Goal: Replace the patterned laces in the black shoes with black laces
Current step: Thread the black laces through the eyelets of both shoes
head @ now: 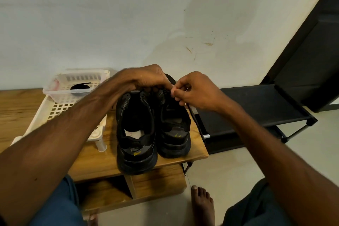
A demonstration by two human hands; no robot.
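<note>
On table [102, 161], shoes [139, 159] stand heels-near | left hand [148, 79] grips right shoe [174, 139] at its throat | right hand [194, 91] pinches black lace [195, 121] at an eyelet | left shoe [135, 115] looks unlaced; second lace [80, 86] waits in basket [60, 95] | roughly midway

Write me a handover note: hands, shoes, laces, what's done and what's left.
Left hand grips the front of the right shoe.
Right hand pinches a lace at that shoe's eyelets.
Left shoe stands beside it on the table; a black lace lies in the basket.
Done: cannot tell, hands hide the lacing.
Left: finish this shoe, check the other.
</note>
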